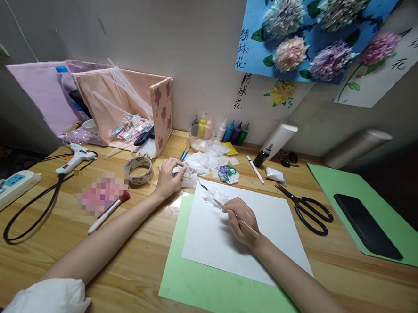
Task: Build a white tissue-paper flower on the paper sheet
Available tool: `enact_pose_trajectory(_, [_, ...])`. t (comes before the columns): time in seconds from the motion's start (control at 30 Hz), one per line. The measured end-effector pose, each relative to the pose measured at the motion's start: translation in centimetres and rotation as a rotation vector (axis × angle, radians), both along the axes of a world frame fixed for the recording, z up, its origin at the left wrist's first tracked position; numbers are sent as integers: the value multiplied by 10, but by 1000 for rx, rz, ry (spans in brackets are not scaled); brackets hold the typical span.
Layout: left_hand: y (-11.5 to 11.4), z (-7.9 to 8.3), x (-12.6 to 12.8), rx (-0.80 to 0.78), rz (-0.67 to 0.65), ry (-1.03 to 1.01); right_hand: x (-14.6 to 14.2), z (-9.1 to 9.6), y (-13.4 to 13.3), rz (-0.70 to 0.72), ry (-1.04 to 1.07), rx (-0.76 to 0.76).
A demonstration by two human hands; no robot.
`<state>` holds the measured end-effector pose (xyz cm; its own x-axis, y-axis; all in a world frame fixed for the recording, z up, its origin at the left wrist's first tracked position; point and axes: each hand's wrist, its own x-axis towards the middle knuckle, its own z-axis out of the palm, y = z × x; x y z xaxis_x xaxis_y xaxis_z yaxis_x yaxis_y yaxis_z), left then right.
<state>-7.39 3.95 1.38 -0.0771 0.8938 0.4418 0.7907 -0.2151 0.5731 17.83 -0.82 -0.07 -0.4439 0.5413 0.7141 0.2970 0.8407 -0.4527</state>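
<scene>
Right hand (242,220) wrapped round a thin stick (249,226), as one grips a pencil; its tip meets a ruffled white tuft (215,197) near the back-left corner of the white sheet (273,207). Left hand (171,177) half open, fingers curled, over the left side of the loose paper scraps (198,161); cannot tell whether it pinches one.

Progress, my reading: early. One tuft stands on the sheet, a short dark stroke beside it; the sheet's front and right are plain white. Many scraps lie unused behind its back edge.

Underneath, a green sheet (187,282), showing along the left and front. Just behind the white sheet, a flower-shaped palette (229,174), stained purple and green. Tape roll (139,161) left of the left hand; scissors (301,200) beyond the white sheet's right edge. Bottles (228,130) line the table's back edge. Glue gun (75,157) towards the table's back-left corner; phone (366,225) towards its right edge.
</scene>
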Motion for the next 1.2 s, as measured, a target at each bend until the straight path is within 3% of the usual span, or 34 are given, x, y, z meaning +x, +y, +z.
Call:
enact_pose_trajectory(0.1, [1,1,-2,53,27,-66,0,0,0,-53,27,-18])
enact_pose_trajectory(0.27, [-3,4,-1,191,132,6,-1,0,2,-90,-38,-93])
enact_pose_trajectory(0.43, [-1,-1,-4,170,169,10,-2,0,2,-61,-70,-93])
enact_pose_trajectory(0.63, [4,-10,-5,106,-2,-90,-3,2,2,-37,-97,-96])
enact_pose_trajectory(0.73, [6,-12,-6,132,-20,-124,-3,2,2,-31,-95,-104])
enact_pose_trajectory(0.87, [2,-7,-2,188,-74,-118,-1,0,2,-61,-47,-119])
enact_pose_trajectory(0.97, [-11,0,14,185,-164,-227,0,-2,2,-125,57,-149])
enact_pose_trajectory(1.07, [-30,4,37,69,-232,-384,2,-3,2,-144,144,-158])
enact_pose_trajectory(1.2, [-52,3,60,-181,-433,-449,4,-4,-1,-107,167,-115])
